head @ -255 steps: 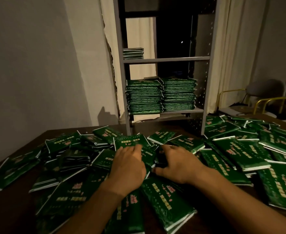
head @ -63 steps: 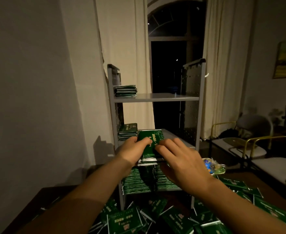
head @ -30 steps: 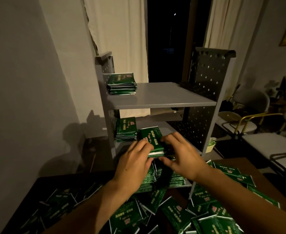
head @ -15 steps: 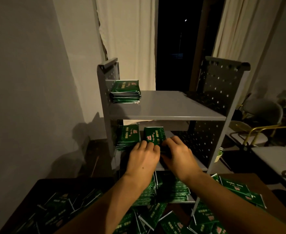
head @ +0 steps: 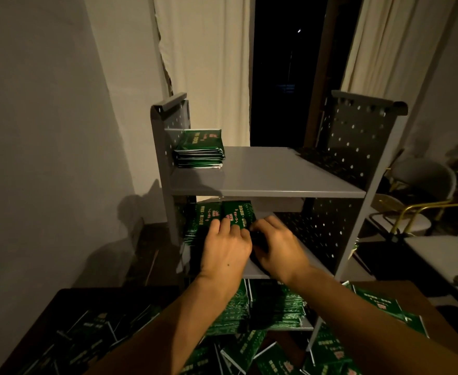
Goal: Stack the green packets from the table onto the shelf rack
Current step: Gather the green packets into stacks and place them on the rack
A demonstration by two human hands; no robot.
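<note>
A grey metal shelf rack (head: 265, 182) stands at the far edge of the table. Both hands reach into its middle shelf. My left hand (head: 223, 249) and my right hand (head: 278, 247) press on a small pile of green packets (head: 240, 213), fingers over its near edge. A second short pile (head: 205, 215) lies just left of it against the rack's side. The top shelf carries a short stack of packets (head: 199, 148) at its left end. Full stacks (head: 271, 309) fill the bottom shelf below my wrists. Loose packets (head: 379, 304) cover the table.
The dark wooden table (head: 60, 315) is strewn with packets on both sides of my arms. A grey wall is at the left. Curtains (head: 203, 63) and a dark window stand behind the rack. Chairs with brass frames (head: 417, 212) are at the right.
My hands have pushed the pile of packets a little deeper onto the middle shelf, next to the left pile. The camera has moved slightly closer.
</note>
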